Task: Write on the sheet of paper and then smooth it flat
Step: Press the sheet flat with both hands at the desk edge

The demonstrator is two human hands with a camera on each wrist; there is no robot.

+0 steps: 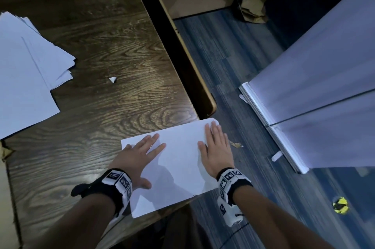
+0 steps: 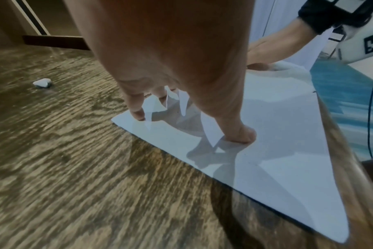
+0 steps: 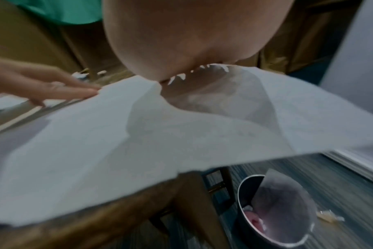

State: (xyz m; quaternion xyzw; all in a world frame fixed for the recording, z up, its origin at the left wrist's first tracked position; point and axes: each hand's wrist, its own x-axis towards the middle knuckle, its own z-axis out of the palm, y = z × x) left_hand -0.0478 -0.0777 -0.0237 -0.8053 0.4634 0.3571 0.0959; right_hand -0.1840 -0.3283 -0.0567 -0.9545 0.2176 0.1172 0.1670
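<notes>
A white sheet of paper (image 1: 178, 159) lies at the near right corner of the dark wooden table (image 1: 105, 62), its right part overhanging the table's edge. My left hand (image 1: 140, 155) rests flat on the sheet's left part, fingers straight and spread. My right hand (image 1: 216, 147) lies flat on the sheet's right part, fingers straight. In the left wrist view the left hand (image 2: 181, 94) has its fingertips and thumb on the paper (image 2: 277, 151). In the right wrist view the palm of the right hand (image 3: 192, 38) presses on the sheet (image 3: 138, 143). No pen is in view.
A stack of white sheets (image 1: 26, 70) lies at the table's left. A small white scrap (image 1: 112, 79) sits mid-table. Blue carpet (image 1: 233, 66) and a pale partition (image 1: 324, 86) lie to the right. Below the table's edge stands a round bin (image 3: 273, 210).
</notes>
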